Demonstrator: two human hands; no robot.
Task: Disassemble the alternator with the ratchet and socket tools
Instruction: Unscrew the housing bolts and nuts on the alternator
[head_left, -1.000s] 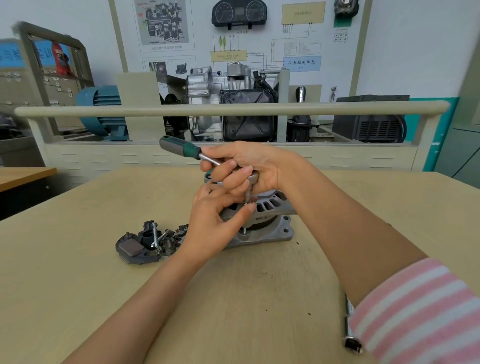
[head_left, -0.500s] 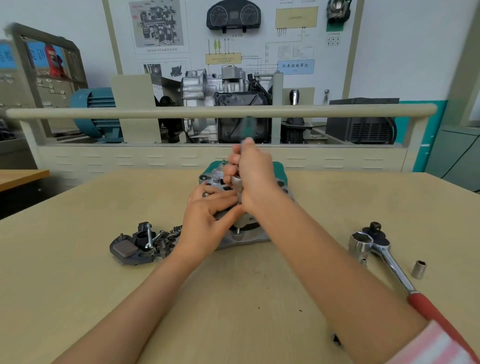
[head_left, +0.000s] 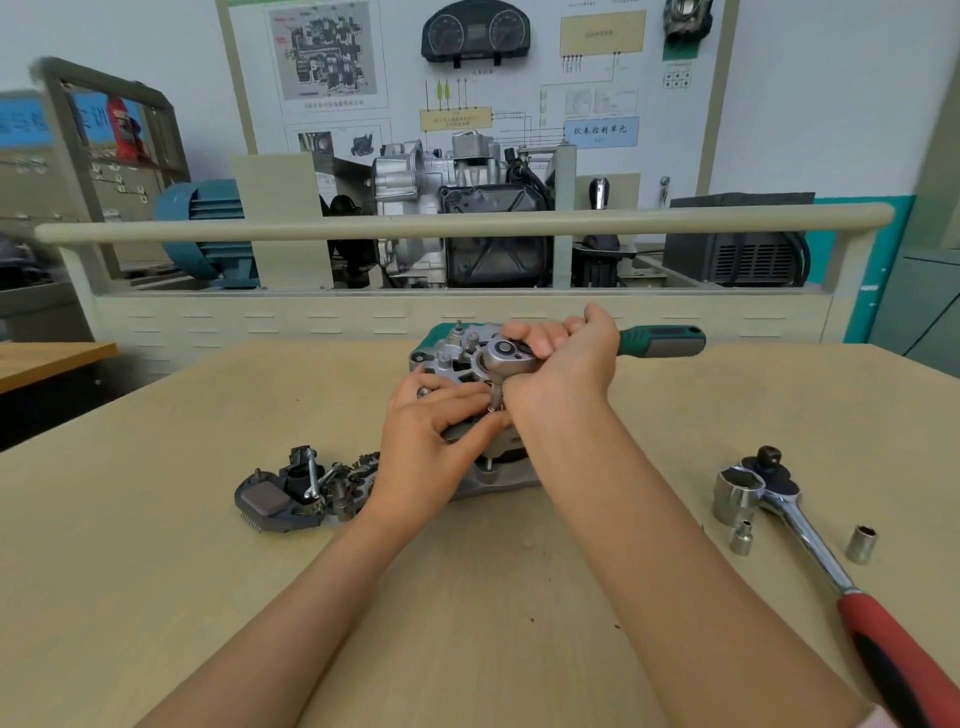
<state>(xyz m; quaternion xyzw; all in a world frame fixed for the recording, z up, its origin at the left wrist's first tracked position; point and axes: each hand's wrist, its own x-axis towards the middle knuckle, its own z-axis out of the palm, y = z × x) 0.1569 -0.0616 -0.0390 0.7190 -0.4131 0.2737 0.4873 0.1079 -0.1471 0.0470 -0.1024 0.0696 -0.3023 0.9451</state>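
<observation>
Swung rightward, green-handled ratchet (head_left: 655, 341) is gripped by right hand (head_left: 563, 358); left hand (head_left: 434, 434), fingers curled, steadies alternator (head_left: 457, 358).

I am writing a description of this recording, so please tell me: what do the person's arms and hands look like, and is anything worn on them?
Both hands are bare: no gloves, rings, watch or bracelet show on the left hand or the right hand. Both forearms are uncovered as well. Only at the bottom right corner does a small pale pink piece of a sleeve show on the right arm; its pattern cannot be made out here.
</observation>
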